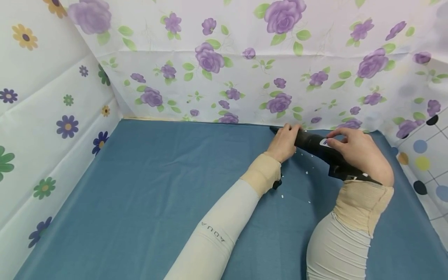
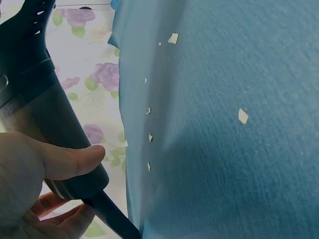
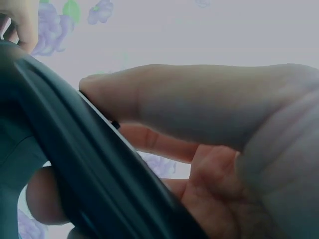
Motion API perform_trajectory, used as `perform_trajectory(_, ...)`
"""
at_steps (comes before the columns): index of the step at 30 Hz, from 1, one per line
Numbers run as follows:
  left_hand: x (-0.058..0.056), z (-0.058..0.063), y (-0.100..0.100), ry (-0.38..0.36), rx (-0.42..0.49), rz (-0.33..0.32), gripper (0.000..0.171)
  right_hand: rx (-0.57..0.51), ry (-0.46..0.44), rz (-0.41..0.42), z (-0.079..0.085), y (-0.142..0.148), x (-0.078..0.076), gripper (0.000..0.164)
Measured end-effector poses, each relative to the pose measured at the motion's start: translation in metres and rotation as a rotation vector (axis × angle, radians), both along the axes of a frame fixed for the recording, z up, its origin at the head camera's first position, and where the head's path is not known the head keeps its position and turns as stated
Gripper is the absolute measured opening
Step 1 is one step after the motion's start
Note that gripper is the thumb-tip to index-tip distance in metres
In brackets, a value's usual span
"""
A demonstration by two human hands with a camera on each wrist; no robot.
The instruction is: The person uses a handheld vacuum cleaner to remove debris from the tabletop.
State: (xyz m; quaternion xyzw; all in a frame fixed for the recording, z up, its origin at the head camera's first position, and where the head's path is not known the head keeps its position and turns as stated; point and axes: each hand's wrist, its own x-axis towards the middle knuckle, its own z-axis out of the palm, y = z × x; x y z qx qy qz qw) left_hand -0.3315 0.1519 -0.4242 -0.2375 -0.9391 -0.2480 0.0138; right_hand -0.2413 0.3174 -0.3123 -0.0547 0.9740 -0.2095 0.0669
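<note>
A black handheld vacuum cleaner (image 1: 316, 147) slants over the right part of the blue cloth, its narrow nozzle (image 2: 117, 217) pointing down to the cloth's back edge. My left hand (image 1: 284, 140) grips its front end; the left wrist view shows the thumb across the clear dust cup (image 2: 60, 122) and fingers curled beneath, by the nozzle. Further back, my right hand (image 1: 362, 151) holds the body, with the thumb (image 3: 117, 97) on its top side and fingers round the other side. Small white scraps (image 2: 242, 116) lie scattered on the cloth below the vacuum.
The blue cloth (image 1: 140, 194) covers the work surface. Behind it rises a sheet with purple roses (image 1: 210, 58), meeting the cloth's back edge. A flower-patterned sheet (image 1: 38, 116) stands at the left, and a dotted, gridded one (image 1: 427, 163) at the right.
</note>
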Motion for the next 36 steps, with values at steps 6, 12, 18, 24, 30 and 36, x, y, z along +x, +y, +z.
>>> perform_trajectory(6, 0.003, 0.002, 0.003, -0.017, -0.02, -0.002, 0.055, 0.007, -0.003, 0.002, 0.002, 0.004, 0.003, 0.042)
perform_trajectory(12, 0.014, 0.01, 0.013, -0.021, 0.004, -0.042, 0.056, 0.023, 0.008, -0.026, 0.01, 0.016, 0.018, 0.051)
perform_trajectory(18, 0.027, 0.013, 0.022, -0.035, -0.01, -0.037, 0.055, 0.061, 0.017, -0.063, 0.009, 0.023, 0.028, 0.053)
perform_trajectory(24, 0.041, 0.013, 0.029, -0.022, -0.012, -0.07, 0.055, 0.075, 0.014, -0.076, 0.01, 0.032, 0.038, 0.049)
perform_trajectory(30, 0.048, 0.012, 0.029, -0.029, -0.012, -0.076, 0.056, 0.097, -0.013, -0.079, 0.011, 0.034, 0.041, 0.05)
perform_trajectory(36, 0.049, 0.01, 0.024, -0.023, -0.002, -0.044, 0.057, 0.093, -0.01, -0.048, 0.009, 0.033, 0.037, 0.052)
